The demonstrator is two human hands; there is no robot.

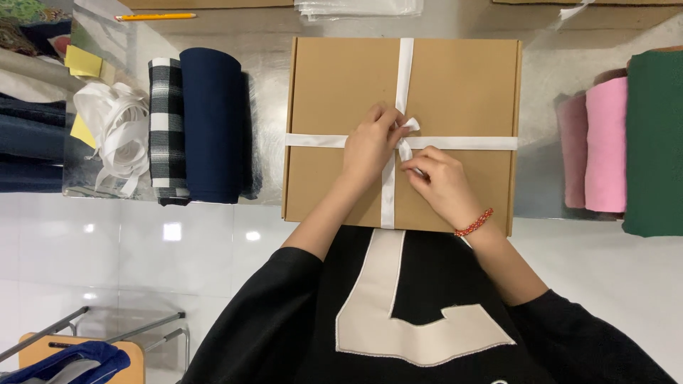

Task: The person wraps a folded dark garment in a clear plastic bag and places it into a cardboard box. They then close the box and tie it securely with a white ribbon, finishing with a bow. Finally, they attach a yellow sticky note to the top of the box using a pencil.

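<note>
**A:** what are the fingers doing on your feed?

**B:** From here I see both hands at the middle of the box (455, 85). Left hand (370, 146) fingers are pinched on a small loop of the white ribbon (469, 143) right where the bands cross. Right hand (440, 183) fingers are closed on the ribbon just below that, red bead bracelet (474, 222) on the wrist.

**A:** and around it?

**B:** Box lies flat on the bench (555, 78). Navy roll (211, 124) and a checked one (166, 128) to the left, spare ribbon pile (117, 135) further out. Pink rolls (605, 142) and green cloth (654, 142) to the right.
</note>
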